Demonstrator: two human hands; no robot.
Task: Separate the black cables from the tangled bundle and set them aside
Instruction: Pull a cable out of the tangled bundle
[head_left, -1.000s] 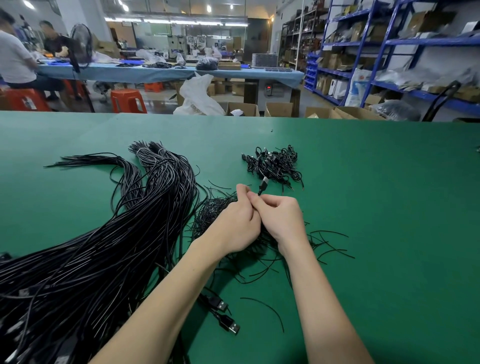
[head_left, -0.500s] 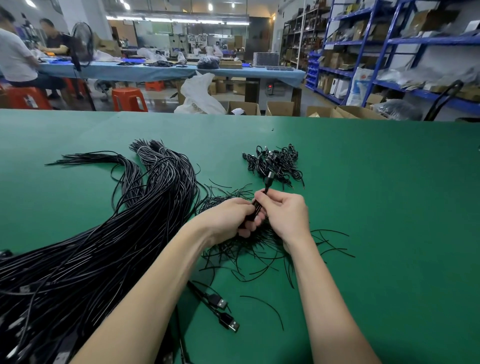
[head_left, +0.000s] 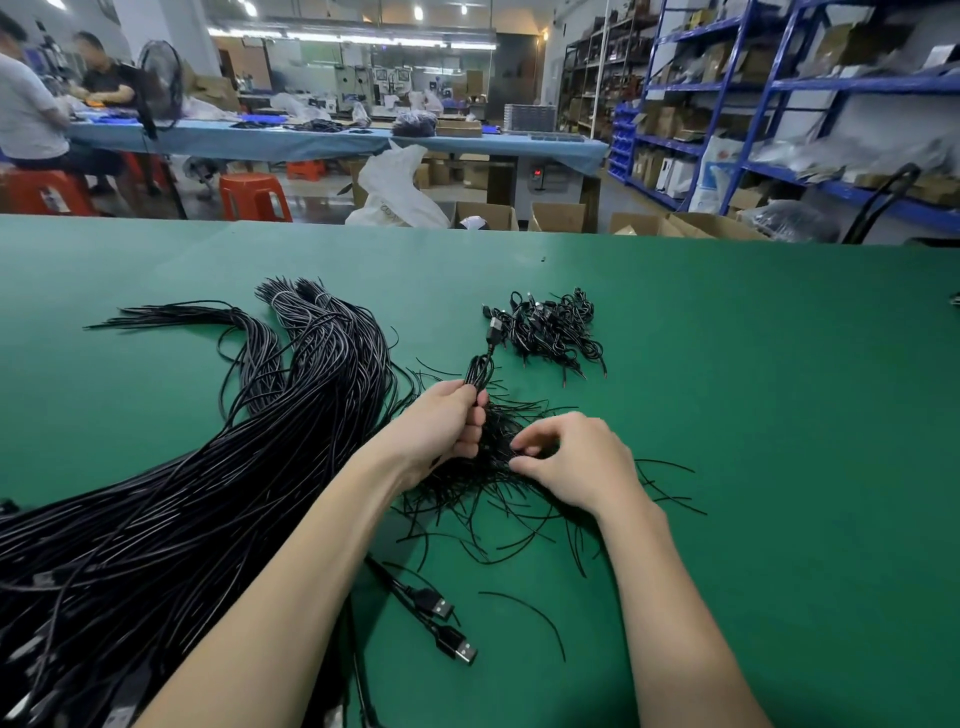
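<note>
Big sheaf of long black cables (head_left: 197, 467) fills the left and lower left of the green table (head_left: 779, 415). At centre, left hand (head_left: 441, 431) fisted tight round a folded cable (head_left: 480, 364), its plug (head_left: 493, 328) sticking up. Thin tangled wires (head_left: 498, 493) lie under both hands. Two loose USB plugs (head_left: 449, 631) at lower centre. Right hand (head_left: 576, 462) half-curled, fingertips in the tangle; whether it grips any wire, can't tell. Small coiled cable pile (head_left: 553, 327) sits upper centre-right.
</note>
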